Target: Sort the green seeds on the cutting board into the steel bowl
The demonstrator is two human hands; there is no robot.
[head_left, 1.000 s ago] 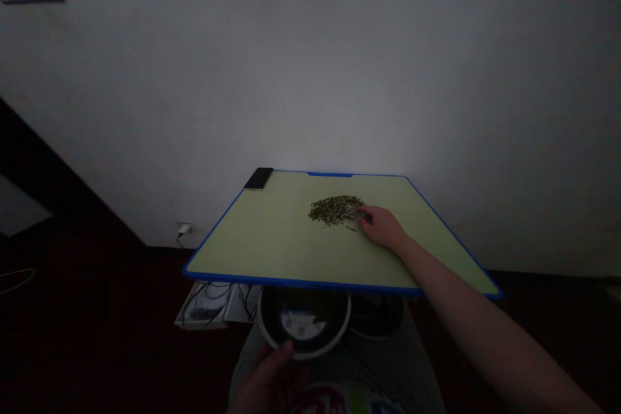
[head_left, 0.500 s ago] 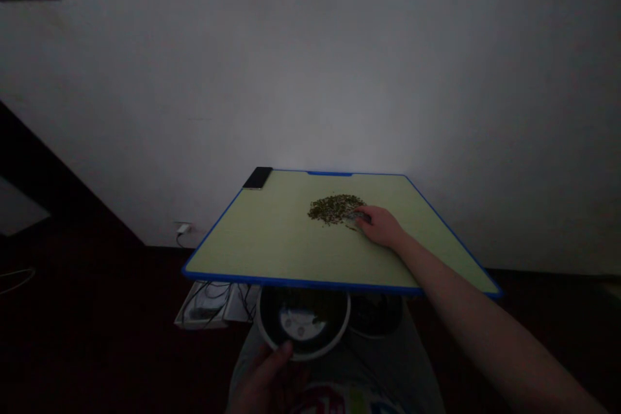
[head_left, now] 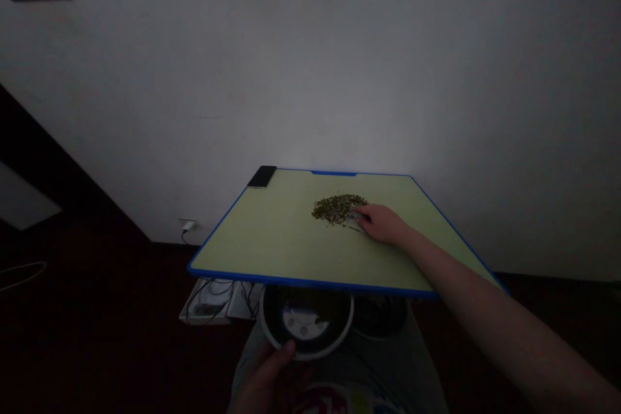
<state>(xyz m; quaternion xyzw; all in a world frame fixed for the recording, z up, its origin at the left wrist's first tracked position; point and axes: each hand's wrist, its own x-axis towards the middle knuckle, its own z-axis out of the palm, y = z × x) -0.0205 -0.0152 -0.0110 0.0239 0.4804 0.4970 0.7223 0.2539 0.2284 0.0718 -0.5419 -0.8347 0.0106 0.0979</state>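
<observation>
A loose pile of small greenish-brown bits [head_left: 334,208] lies on the pale yellow-green board [head_left: 272,239] with a blue rim. My right hand [head_left: 381,221] is at the pile's right edge, fingers closed; something thin and clear or whitish shows at its fingertips, too small to name. Below the board's front edge, my left hand [head_left: 269,372] grips the light rim of a round bowl [head_left: 310,356], thumb over the edge. Inside the bowl are some dark greenish bits and a bright patch.
A black phone [head_left: 262,176] lies on the board's back left corner. Under the board are a second dark bowl [head_left: 381,317] and a white box with cables [head_left: 206,301]. A plug [head_left: 188,225] sits in the wall behind.
The whole view has shifted slightly. My right hand's fingertips have moved a little at the pile's edge. My left hand stays on the bowl.
</observation>
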